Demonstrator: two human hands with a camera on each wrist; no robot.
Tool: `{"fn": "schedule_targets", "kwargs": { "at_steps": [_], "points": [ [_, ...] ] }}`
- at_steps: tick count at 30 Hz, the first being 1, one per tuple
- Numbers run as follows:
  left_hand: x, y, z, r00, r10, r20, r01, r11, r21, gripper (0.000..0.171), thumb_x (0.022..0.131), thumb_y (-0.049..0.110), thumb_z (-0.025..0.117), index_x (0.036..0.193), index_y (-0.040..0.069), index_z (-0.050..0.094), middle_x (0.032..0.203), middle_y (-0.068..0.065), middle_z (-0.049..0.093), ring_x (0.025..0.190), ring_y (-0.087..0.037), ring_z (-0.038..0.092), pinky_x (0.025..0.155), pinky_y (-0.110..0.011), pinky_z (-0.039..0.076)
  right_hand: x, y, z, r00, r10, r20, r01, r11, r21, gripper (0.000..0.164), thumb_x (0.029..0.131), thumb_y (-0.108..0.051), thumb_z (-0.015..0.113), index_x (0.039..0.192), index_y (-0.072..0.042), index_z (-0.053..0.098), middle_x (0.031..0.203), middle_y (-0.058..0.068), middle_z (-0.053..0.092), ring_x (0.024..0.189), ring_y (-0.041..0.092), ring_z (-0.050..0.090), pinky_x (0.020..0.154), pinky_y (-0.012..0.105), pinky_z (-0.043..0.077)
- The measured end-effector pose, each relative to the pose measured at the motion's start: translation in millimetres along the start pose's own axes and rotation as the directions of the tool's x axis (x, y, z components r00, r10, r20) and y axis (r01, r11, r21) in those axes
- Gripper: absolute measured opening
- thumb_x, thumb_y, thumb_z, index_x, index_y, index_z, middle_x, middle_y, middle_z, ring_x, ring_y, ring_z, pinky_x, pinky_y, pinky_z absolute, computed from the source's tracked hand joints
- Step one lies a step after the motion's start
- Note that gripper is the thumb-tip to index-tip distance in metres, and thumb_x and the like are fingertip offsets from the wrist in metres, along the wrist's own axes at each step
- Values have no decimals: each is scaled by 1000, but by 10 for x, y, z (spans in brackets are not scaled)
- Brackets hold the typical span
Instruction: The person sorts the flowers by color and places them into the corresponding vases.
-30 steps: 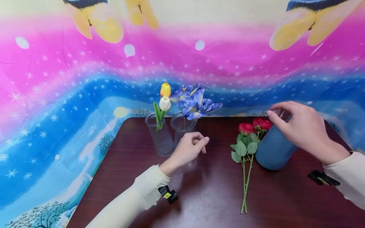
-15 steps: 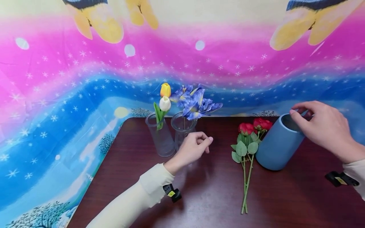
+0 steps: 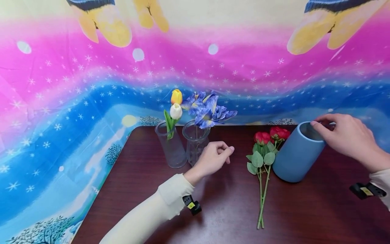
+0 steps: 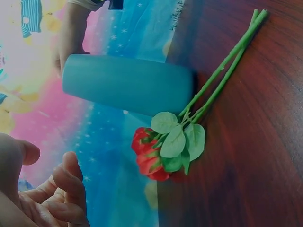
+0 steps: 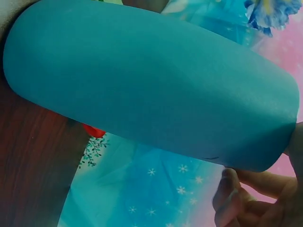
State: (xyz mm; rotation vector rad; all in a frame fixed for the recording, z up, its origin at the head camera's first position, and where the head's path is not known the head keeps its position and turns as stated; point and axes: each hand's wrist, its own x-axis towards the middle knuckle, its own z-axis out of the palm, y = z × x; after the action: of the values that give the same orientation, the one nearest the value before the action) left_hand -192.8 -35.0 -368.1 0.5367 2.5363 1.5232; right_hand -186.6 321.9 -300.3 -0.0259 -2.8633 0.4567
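Observation:
My left hand hovers over the table in front of the clear vases, fingers loosely curled; the left wrist view shows a gap between thumb and fingers, with nothing held. On the right, my right hand is at the mouth of a tall blue vase, thumb over the rim and fingers on its far side. The right wrist view shows the curled fingers against the upper end of the blue vase. Beside that vase lie two red roses with green leaves and crossed stems.
A clear glass vase holds a yellow and a white tulip. Next to it, another clear vase holds blue irises, partly behind my left hand. Behind the dark wooden table hangs a printed cloth.
My right hand has moved right from above the blue vase, uncovering its mouth, then lowered slightly onto the rim. My left hand has drifted a little to the right. Flowers and vases stay put.

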Motion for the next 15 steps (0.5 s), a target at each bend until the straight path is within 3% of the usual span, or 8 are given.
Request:
{"fn": "schedule_targets", "kwargs": {
  "at_steps": [5,9,15],
  "points": [
    [36,-41,92,1000,-31,1,31,1000,5,29,101,37,58,83,16,66,63,2,67,55,-8,44,55,-23,33,34,32,-5,997,7,79,-6,1000,-12,61,104,-47,49,126,7,63,59,6,43,58,24,42,50,37,29],
    [64,-89,168,999,-51,12,51,999,6,29,101,38,58,82,16,66,66,-1,69,56,-7,45,54,-23,34,70,55,-13,989,-7,146,8,1000,-7,67,105,-48,45,129,13,60,55,2,37,55,22,39,53,36,29],
    [70,-173,286,996,-77,52,77,997,11,31,101,38,57,81,16,65,72,-10,73,54,-8,45,53,-23,34,119,87,-38,976,-42,216,40,999,12,62,108,-40,42,129,16,58,57,2,35,54,20,37,56,35,30]
  ]
}}
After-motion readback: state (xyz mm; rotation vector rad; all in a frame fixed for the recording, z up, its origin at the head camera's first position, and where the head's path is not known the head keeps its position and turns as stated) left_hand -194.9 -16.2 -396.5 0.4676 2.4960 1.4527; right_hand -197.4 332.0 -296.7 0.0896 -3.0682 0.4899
